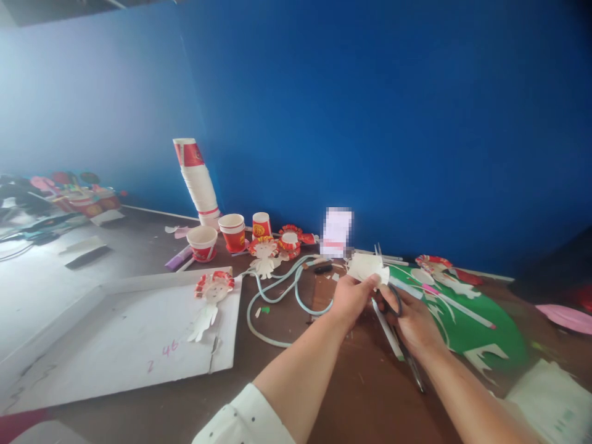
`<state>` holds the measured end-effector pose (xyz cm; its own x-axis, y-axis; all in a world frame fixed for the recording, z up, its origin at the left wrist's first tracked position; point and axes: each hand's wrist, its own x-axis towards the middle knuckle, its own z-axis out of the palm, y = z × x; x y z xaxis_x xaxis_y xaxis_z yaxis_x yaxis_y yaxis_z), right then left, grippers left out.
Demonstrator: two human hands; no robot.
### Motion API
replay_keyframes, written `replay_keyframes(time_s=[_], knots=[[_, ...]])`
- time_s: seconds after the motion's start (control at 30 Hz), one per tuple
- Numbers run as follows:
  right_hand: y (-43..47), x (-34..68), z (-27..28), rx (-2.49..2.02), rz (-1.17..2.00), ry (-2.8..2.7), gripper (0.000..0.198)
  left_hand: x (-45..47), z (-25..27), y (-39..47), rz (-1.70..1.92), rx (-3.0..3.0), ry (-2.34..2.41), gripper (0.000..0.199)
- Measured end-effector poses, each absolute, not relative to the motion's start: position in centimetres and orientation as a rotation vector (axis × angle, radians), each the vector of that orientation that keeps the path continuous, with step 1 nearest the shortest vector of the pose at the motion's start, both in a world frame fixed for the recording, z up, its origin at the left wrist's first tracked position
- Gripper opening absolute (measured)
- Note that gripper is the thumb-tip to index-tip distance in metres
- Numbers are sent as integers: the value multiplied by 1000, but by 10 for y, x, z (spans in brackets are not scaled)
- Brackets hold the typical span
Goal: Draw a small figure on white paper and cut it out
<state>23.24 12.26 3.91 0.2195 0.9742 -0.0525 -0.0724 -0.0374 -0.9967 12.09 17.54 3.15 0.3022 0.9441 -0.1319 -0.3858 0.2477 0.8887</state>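
My left hand (354, 299) pinches a piece of white paper (365, 266) by its lower edge, above the table. Close against it, my right hand (411, 320) grips a pair of scissors (394, 301); a dark handle loop shows by the fingers and the blades point up beside the paper's right edge. How far the blades are apart is hard to tell. Under and right of my right hand lie a green round sheet (490, 327), white paper offcuts (485, 356) and a marker with a pink end (467, 311).
Paper cups (202, 240) and a tall leaning cup stack (198, 185) stand by the blue wall. Lion-like paper figures (265, 256) lie about. A white cardboard tray (139, 333) is at left. A pale blue cable (263, 336) loops across the table (277, 394).
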Motion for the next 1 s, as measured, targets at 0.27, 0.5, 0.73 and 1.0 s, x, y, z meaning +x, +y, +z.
replay_keyframes(time_s=[0.27, 0.5, 0.73, 1.0], knots=[[122, 236, 40, -1415, 1047, -1013, 25, 115, 34, 183, 1255, 702, 679, 42], [123, 240, 33, -1410, 1057, -1089, 30, 111, 35, 186, 1344, 666, 616, 39], [123, 239, 34, -1462, 1055, -1111, 34, 106, 40, 187, 1350, 735, 641, 35], [123, 240, 33, -1449, 1107, -1074, 32, 100, 43, 190, 1295, 770, 671, 29]])
